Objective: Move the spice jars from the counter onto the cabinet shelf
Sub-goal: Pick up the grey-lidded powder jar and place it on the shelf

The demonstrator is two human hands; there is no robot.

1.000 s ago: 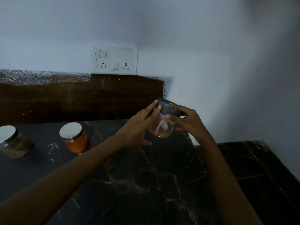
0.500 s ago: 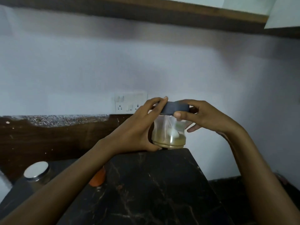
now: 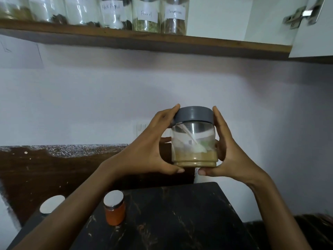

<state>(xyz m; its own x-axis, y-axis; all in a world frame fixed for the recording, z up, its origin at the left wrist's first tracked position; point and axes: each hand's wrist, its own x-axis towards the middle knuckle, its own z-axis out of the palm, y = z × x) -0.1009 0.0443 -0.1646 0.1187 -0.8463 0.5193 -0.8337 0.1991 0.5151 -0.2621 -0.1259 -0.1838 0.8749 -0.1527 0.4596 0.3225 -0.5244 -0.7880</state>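
Note:
A clear jar (image 3: 194, 141) with a grey lid and tan powder at its bottom is held upright in the air, well above the black marble counter (image 3: 173, 217). My left hand (image 3: 149, 150) grips its left side and my right hand (image 3: 228, 154) its right side, thumbs under the base. On the counter stand an orange spice jar (image 3: 115, 210) with a silver lid and, partly hidden by my left forearm, another silver-lidded jar (image 3: 51, 204). The wooden cabinet shelf (image 3: 144, 40) runs across the top of the view.
Several labelled glass jars (image 3: 146, 15) stand in a row on the shelf's left and middle. Bare shelf space shows at the right of them. An open white cabinet door (image 3: 313, 27) with a hinge hangs at the top right. A wall socket plate (image 3: 142, 129) is behind my left hand.
Both hands have lifted the grey-lidded jar higher above the counter, and my right hand has shifted from the lid to the jar's side. The view has tilted up, revealing the shelf with jars.

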